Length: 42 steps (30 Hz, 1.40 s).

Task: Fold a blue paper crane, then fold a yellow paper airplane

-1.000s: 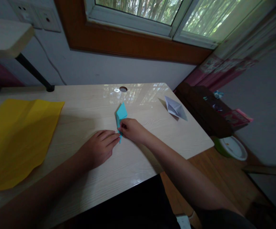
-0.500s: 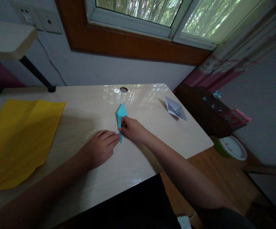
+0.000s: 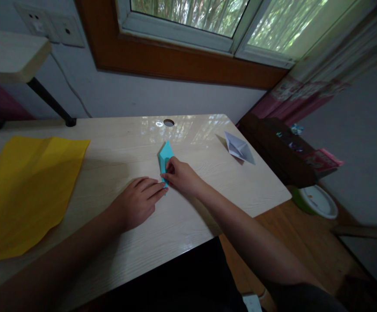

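Observation:
A narrow piece of folded turquoise paper (image 3: 165, 151) lies on the pale desk (image 3: 204, 182), its pointed end toward the window. My right hand (image 3: 179, 173) pinches the paper's right side at mid-length between thumb and finger. From the left, my left hand (image 3: 141, 200) lies flat on the desk with fingers stretched out, the fingertips pressing on the paper's thin near end. Fingers of both hands cover part of the lower half of the paper.
A large yellow sheet (image 3: 28, 186) lies on the left of the desk. Near the right edge sits a folded white paper boat (image 3: 239, 148). A round cable hole (image 3: 168, 123) is at the back. A shelf (image 3: 12, 56) stands at the back left.
My left fingertips have slid slightly right, further over the thin near end of the turquoise paper. The right hand keeps its pinch almost in the same place.

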Each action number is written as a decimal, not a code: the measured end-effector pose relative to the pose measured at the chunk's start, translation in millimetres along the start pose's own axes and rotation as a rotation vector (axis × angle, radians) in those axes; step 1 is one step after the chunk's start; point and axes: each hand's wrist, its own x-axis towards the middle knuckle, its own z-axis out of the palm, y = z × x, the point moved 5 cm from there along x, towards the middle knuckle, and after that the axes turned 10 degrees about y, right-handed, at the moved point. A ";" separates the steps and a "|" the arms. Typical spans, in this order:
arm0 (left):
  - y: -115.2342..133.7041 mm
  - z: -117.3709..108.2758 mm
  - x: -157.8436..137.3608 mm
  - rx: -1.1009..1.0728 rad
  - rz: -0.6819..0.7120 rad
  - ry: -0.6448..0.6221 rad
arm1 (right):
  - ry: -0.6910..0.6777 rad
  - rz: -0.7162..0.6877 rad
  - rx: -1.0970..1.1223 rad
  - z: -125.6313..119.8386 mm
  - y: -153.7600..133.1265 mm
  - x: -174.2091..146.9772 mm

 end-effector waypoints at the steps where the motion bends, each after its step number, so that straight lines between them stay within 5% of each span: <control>1: 0.1 0.0 0.1 0.001 -0.003 -0.004 | 0.012 0.004 0.017 -0.7 1.2 -0.2; 13: -1.7 1.2 -1.4 -0.018 -0.040 -0.037 | 0.105 -0.003 -0.047 -13.5 1.9 -2.9; 25: -3.6 11.6 -5.3 -0.111 0.018 -0.017 | 0.172 -0.231 -0.079 -16.2 6.0 -3.7; 33: -5.7 15.4 -7.4 -0.137 0.003 -0.005 | 0.164 -0.210 -0.139 -13.8 -11.0 2.7; 42: -5.9 15.4 -8.2 -0.162 -0.009 -0.002 | 0.099 -0.109 -0.054 -9.3 1.3 21.0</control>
